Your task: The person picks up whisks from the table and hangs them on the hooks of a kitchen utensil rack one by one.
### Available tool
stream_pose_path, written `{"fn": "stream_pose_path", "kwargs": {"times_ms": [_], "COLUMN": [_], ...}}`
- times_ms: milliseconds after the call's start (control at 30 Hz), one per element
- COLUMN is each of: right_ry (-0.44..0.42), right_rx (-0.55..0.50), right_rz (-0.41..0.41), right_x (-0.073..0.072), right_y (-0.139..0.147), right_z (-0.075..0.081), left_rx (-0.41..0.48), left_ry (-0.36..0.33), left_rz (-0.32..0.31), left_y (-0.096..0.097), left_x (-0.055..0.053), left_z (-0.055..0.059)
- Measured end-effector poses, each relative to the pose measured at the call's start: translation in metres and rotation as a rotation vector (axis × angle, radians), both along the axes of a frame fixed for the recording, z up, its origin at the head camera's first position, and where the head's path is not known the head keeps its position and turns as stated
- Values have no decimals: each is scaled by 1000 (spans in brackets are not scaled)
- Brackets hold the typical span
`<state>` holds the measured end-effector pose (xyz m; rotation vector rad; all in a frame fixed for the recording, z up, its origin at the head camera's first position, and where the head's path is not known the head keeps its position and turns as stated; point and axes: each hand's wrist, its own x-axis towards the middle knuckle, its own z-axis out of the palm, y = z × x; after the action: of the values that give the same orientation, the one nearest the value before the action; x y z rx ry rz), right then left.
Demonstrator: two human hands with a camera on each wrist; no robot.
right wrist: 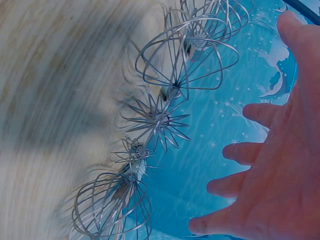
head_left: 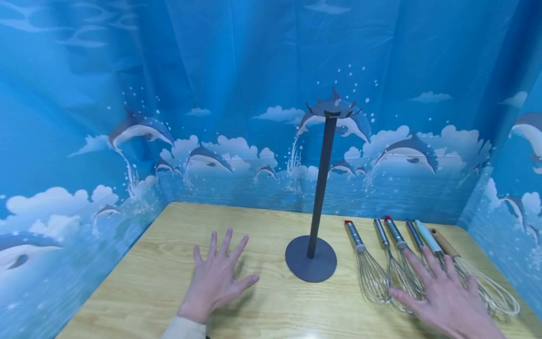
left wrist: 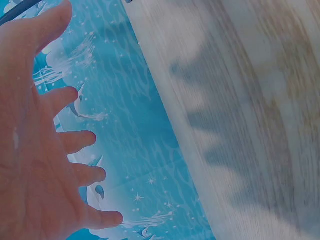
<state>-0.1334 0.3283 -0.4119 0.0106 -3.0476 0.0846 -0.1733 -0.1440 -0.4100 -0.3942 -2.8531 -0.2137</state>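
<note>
My left hand (head_left: 218,280) hovers palm down over the left of the table, its fingers spread and its shadow on the wood beneath. On the right, my right hand (head_left: 446,296) spreads its fingers above a row of several whisks, with nothing in its grasp. The whisks lie side by side, handles toward the back: a red-tipped whisk (head_left: 372,275) at the row's left, a light-blue handle (head_left: 427,235) and a wooden-handled whisk (head_left: 444,242) at its right. In the right wrist view, wire loops (right wrist: 160,119) show beside the palm. Between the hands stands a dark rack (head_left: 323,183) with hooks on top.
The rack's round base (head_left: 311,273) rests on the light wooden table (head_left: 139,263). A blue curtain (head_left: 254,70) printed with dolphins and clouds closes off the back and both sides of the table.
</note>
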Motion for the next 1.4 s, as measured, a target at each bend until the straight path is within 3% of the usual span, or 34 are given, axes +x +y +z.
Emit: {"fn": "stream_pose_path", "kwargs": {"times_ms": [500, 667, 767, 933, 1167, 1400], "right_ry": [1, 16, 35, 89, 107, 102], "right_rx": [-32, -44, -37, -45, -61, -61], "right_rz": [11, 61, 100, 163, 226, 261], "right_x": [0, -3, -7, -13, -24, -35], "right_y": [-3, -11, -18, -32, -50, -62], "right_z": [0, 4, 10, 16, 19, 13], "left_rx": [7, 54, 102, 178, 362, 429], "left_ry": [2, -3, 46, 200, 319, 438], "left_rz": [-1, -24, -63, -162, -304, -444], "left_y": [-5, -6, -6, -2, 14, 35], "left_x": [5, 2, -3, -16, -36, -48], "left_z": [-2, 5, 17, 43, 89, 138]}}
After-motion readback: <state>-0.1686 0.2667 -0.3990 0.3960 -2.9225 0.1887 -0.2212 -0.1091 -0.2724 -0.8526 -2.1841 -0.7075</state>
